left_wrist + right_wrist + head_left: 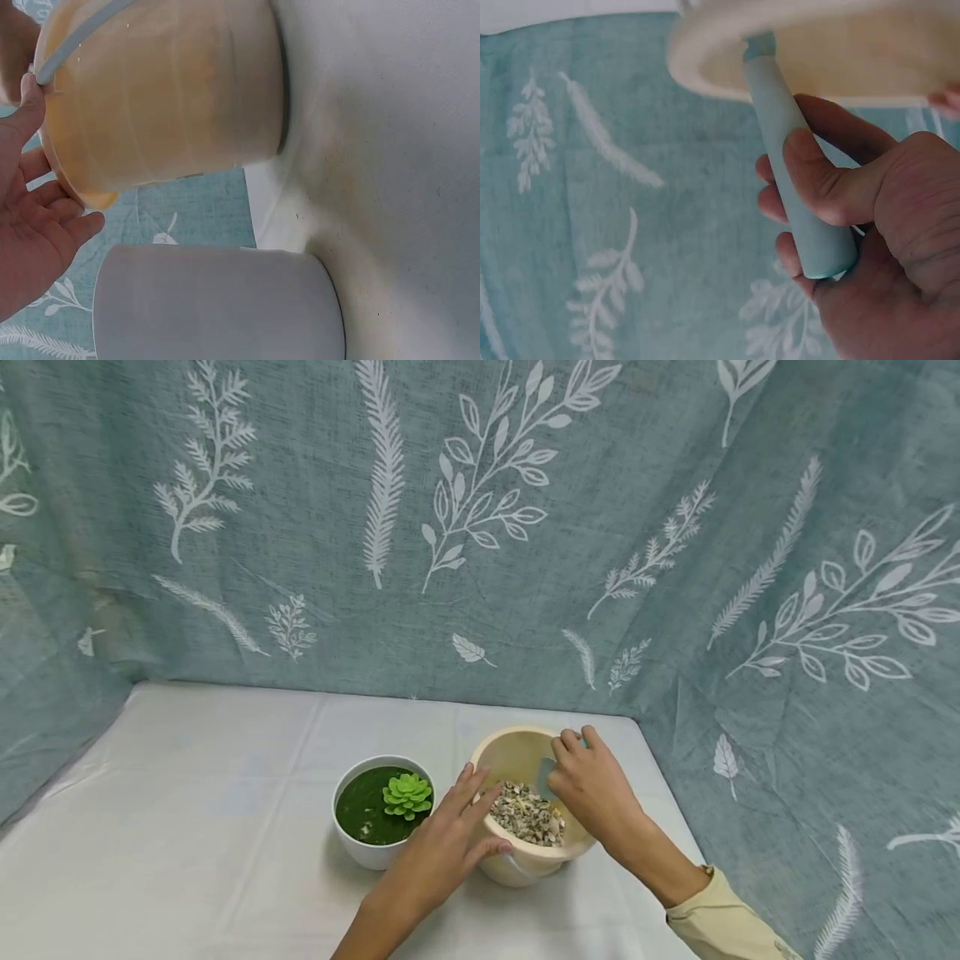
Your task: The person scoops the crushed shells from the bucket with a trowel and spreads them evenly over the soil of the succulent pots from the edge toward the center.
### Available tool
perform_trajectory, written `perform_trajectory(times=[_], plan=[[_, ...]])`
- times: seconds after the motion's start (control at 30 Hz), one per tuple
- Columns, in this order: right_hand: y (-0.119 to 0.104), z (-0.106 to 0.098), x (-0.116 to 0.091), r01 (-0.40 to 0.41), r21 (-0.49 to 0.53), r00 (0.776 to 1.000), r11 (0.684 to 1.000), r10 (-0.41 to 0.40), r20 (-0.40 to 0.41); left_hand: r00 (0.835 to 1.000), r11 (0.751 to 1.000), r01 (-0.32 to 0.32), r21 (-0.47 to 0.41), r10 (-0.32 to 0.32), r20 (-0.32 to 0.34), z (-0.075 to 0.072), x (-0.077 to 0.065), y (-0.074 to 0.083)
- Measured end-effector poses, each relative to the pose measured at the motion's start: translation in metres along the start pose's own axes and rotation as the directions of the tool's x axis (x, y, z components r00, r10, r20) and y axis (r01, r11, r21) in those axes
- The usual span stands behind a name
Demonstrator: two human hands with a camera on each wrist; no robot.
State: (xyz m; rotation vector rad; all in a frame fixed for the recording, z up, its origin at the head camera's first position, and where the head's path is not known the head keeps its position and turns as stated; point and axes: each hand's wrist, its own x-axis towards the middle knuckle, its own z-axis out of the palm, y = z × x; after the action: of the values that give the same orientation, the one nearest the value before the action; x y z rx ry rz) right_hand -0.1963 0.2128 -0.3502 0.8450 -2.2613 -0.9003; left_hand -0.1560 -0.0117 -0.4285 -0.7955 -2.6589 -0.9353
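Tool (776, 124): one, pale blue
Bucket (517, 753): one, cream, gravel (525, 817) inside
Bowl (375, 856): one
Plant (407, 796): one
Right hand (592, 789): grasping tool
Left hand (444, 835): fingers spread, touching bucket

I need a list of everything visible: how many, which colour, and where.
bucket: 1, cream, right of pot
gravel: 1 heap, grey-beige, inside bucket
hand tool: 1, pale blue, blade in bucket
pot: 1, white, left of bucket
filling: 1, dark green, in pot
succulent: 1, light green, on filling
tablecloth: 1, white, under pot, bucket
patterned backdrop: 1, teal and white, behind
sleeve: 1, pale yellow, head view's lower right
left hand: 1, at bucket's rim
right hand: 1, holding tool
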Motion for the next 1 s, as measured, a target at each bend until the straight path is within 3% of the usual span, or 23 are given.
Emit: perform_trajectory(times=[0.17,0.4,0.7,0.83,1.0], plan=[[0.000,0.012,-0.001,0.065,-0.020,0.997,0.998,-0.064,0.043,1.000,1.000,0.000,0.001,0.000,-0.019,0.000,0.002,0.000],[0.008,0.021,0.001,0.104,0.026,0.994,0.994,-0.105,0.024,1.000,1.000,0.008,0.000,-0.008,-0.001,0.000,0.003,0.000],[0.005,0.010,0.006,0.213,0.014,0.974,0.977,-0.213,0.077,1.000,1.000,0.010,-0.006,-0.010,0.018,0.000,0.004,0.001],[0.010,0.010,0.008,0.204,0.082,0.974,0.976,-0.210,0.080,1.000,1.000,0.015,-0.004,-0.015,0.017,0.000,0.004,0.001],[0.016,0.031,-0.002,0.151,0.279,0.980,0.948,-0.180,0.081,0.999,0.999,0.033,-0.028,-0.032,0.036,0.000,0.001,0.001]])
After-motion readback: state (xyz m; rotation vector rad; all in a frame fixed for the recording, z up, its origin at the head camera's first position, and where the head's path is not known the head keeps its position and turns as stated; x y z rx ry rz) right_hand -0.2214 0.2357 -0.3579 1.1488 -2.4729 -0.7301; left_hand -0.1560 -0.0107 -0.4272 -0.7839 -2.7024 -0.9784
